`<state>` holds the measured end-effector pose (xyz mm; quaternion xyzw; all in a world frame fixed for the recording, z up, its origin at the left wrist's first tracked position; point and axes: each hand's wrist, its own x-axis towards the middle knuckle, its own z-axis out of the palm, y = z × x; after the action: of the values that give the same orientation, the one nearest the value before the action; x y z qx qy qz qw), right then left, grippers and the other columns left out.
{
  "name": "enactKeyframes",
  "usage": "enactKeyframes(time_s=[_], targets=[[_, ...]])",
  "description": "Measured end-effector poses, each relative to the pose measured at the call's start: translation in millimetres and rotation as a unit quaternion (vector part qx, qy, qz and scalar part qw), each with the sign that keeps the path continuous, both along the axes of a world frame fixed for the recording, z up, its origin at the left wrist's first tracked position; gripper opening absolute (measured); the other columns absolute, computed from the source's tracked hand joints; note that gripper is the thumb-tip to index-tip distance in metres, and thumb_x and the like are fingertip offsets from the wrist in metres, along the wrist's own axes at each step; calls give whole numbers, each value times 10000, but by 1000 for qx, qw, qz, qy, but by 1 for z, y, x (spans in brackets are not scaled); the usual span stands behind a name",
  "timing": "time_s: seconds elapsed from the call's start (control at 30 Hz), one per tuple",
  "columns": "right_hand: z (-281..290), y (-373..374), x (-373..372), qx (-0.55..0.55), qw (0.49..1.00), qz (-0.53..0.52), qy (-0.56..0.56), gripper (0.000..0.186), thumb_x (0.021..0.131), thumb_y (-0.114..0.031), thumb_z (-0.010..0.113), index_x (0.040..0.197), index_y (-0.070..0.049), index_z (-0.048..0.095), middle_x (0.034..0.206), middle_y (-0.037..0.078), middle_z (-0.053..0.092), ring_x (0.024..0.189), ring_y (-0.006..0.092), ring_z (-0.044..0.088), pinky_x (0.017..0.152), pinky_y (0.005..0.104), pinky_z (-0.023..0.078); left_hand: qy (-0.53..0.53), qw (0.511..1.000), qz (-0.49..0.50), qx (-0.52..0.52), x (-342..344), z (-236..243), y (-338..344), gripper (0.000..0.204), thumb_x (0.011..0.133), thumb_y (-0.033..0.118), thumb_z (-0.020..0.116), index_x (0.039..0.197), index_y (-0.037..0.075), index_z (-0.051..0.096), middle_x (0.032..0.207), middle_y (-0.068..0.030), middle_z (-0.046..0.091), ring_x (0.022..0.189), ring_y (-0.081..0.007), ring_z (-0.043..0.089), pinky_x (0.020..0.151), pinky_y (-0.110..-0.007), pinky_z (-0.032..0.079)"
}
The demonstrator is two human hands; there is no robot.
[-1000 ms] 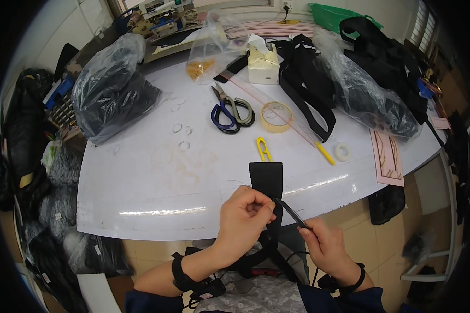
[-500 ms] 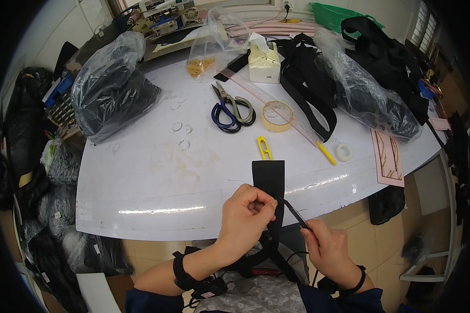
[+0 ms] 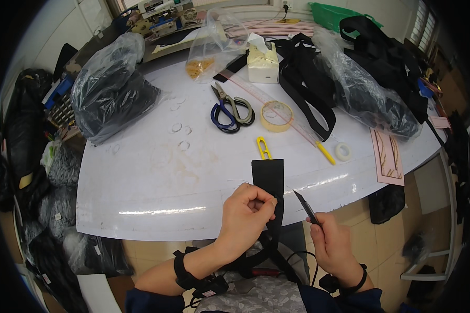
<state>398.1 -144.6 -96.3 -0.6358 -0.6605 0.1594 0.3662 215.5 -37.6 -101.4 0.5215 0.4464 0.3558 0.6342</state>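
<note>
- Black strap [image 3: 268, 175]: squared end over the near part of the white table [image 3: 130, 172], rest running back toward the lap; whether that end touches the tabletop, cannot tell.
- Left hand [image 3: 248, 216]: thumb and forefinger closed in a pinch over the strap; fabric or thread between the tips, too small to tell.
- Right hand [image 3: 331, 242]: fingers wrapped round a slim dark pointed tool [image 3: 304, 204], tip raised just right of the strap, apart from it.
- Progress, judged: handwork on the strap under way, not finished. Strap reads as one whole band; no completed change discernible. Amount left cannot be told.
- Just beyond the strap's end: yellow snips-like item [image 3: 263, 147], nearest possible obstruction.
- Farther beyond: scissors [image 3: 231, 112] to its left; tape roll [image 3: 277, 128] under a clear ruler [image 3: 248, 88]; tissue pack [image 3: 263, 68] behind.
- Right of strap: yellow pen [image 3: 326, 153], small white roll [image 3: 343, 158]; black webbing [image 3: 308, 78] farther off.
- Well left of strap: plastic bag [image 3: 112, 94] of dark material.
- Obstruction, judged: nothing between tool tip and strap; the left hand covers part of it.
</note>
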Motion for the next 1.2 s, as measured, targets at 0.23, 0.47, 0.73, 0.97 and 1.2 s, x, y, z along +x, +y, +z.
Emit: enactKeyframes(time_s=[0.23,0.47,0.73,0.97,1.2], targets=[[-9,-2,-1,-23,997,40,-66,223,897,-57,625,1108,-20,562,606,112,571,520,321,588,483,413,431,-12,1000,1,-2,1,-1,0,102,903,56,681,879,-20,618,910,-34,540,722,-95,660,573,-211,507],[-4,1,-2,-2,996,41,-82,209,890,-58,626,1087,-14,571,618,108,583,520,307,592,471,406,430,-11,1000,3,0,4,1,-2,90,898,38,680,868,-25,624,919,-38,533,730,-97,657,591,-215,510],[9,2,-5,-22,990,32,-138,219,868,-62,639,1074,-24,573,674,103,610,545,305,603,476,402,447,-4,999,23,49,6,-5,-3,74,887,4,674,850,-37,625,931,-51,530,721,-112,660,632,-222,510],[11,-2,-6,-28,988,23,-148,209,858,-66,649,1052,-25,585,694,98,611,559,301,607,481,401,454,-1,999,13,45,4,-5,-3,69,882,-9,663,839,-37,617,940,-53,536,732,-117,670,634,-220,513],[17,-2,3,-67,995,-11,79,157,890,-68,662,1034,-24,619,598,50,565,476,159,526,480,284,399,-9,999,9,37,4,-5,-3,70,876,-7,667,835,-34,616,924,-47,542,744,-117,662,644,-222,510]])
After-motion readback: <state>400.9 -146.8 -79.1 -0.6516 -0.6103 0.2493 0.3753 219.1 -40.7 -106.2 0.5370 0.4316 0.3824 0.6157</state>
